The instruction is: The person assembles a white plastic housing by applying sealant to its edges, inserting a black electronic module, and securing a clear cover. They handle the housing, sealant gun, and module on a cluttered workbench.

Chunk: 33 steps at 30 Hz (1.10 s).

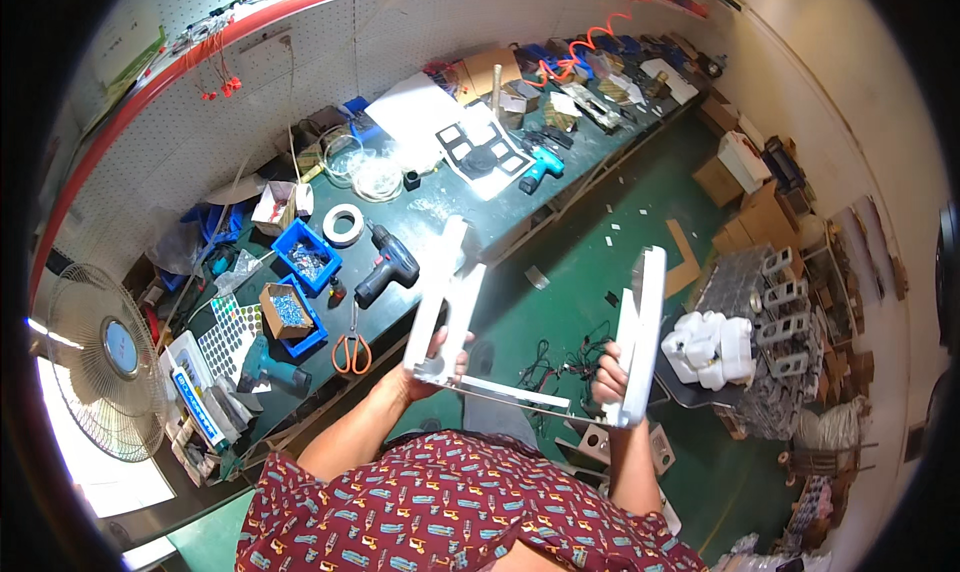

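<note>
My left hand (436, 360) grips the lower end of a white frame-like part (431, 317) with an opening in it, held upright by the bench edge. My right hand (609, 376) is closed around the inner side of a white panel-like housing (648, 322) with rounded corners, also held on edge. The two parts are apart. A narrow white strip (515, 393) runs from the foot of the left part toward the right one; whether it is joined to either cannot be told. Nearest my left hand on the bench are orange-handled scissors (352, 354) and a dark cordless drill (388, 266).
The long green workbench (440, 212) carries blue bins (306, 252), a tape roll (343, 225) and a teal drill (542, 169). A fan (105, 347) stands at left. Tangled cables (560, 364) lie on the floor; white molded parts (710, 350) and cartons (760, 217) are stacked at right.
</note>
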{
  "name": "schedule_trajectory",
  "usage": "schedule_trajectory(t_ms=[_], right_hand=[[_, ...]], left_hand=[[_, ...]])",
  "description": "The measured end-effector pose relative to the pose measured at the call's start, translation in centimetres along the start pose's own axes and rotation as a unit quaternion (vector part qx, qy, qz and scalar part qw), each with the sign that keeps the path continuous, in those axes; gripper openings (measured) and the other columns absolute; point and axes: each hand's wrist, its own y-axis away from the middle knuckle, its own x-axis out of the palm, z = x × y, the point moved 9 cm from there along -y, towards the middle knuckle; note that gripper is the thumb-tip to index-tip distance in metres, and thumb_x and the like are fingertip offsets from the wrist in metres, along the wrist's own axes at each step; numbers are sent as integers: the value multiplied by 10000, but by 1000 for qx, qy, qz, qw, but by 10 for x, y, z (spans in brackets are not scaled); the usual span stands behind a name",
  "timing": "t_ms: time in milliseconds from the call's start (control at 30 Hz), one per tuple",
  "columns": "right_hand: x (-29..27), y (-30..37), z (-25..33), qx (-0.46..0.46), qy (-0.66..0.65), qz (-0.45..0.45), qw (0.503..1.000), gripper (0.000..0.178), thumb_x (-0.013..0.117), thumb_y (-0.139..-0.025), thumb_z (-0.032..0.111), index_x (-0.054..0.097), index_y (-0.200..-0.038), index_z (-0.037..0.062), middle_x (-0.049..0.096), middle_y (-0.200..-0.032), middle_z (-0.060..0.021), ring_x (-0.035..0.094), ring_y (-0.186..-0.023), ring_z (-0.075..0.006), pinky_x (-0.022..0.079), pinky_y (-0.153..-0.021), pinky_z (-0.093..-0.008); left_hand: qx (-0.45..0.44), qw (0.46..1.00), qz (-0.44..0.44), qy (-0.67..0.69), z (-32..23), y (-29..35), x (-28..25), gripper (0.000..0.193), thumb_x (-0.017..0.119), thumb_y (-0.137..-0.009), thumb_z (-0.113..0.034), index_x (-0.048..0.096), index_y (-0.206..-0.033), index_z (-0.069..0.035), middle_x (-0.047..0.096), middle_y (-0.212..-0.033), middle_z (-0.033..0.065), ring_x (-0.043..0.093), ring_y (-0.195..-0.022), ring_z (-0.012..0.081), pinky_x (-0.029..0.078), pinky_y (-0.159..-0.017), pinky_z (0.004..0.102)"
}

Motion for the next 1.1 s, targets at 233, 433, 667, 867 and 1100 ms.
schedule_trajectory(t_ms=[233, 433, 667, 867, 1100], right_hand=[[-197, -165, 64, 108, 282, -258, 918, 703, 616, -965, 519, 456, -1422, 9, 643, -1238, -171, 673, -983, -219, 576, -793, -353], [-263, -250, 140, 84, 440, -462, 766, 327, 569, -996, 152, 581, -1302, 37, 701, -1158, -150, 681, -967, -212, 594, -844, -423], [-137, -379, 111, 185, 430, -205, 859, 493, 608, -1008, 335, 544, -1302, -55, 649, -1239, -192, 658, -1070, -227, 569, -902, -388], [-97, -435, 71, 237, 462, -98, 849, 436, 595, -1015, 300, 555, -1275, -48, 688, -1119, -161, 672, -942, -182, 582, -782, -325], [-96, -448, 69, 245, 538, -97, 801, 358, 618, -997, 261, 604, -1202, -32, 716, -1023, -127, 674, -834, -146, 565, -743, -280]], left_hand=[[236, 950, -205, -21, -136, 5, 49, 192, 625, -855, -85, 554, -1031, -110, 512, -747, -8, 519, -565, 106, 475, -514, 234], [359, 838, -360, -199, -202, -77, 58, 269, 658, -753, -4, 514, -959, -100, 494, -807, -3, 506, -696, 103, 452, -603, 263], [401, 747, -472, -240, -246, -119, 31, 318, 628, -762, -2, 557, -1071, 19, 624, -952, 82, 607, -839, 160, 517, -762, 300], [393, 764, -474, -195, -263, -135, 28, 330, 665, -801, -22, 553, -1106, 30, 649, -1015, 102, 629, -894, 163, 527, -807, 310], [372, 802, -414, -217, -272, -135, 22, 395, 737, -886, -135, 549, -1201, 11, 670, -1053, 87, 649, -918, 138, 548, -818, 295]])
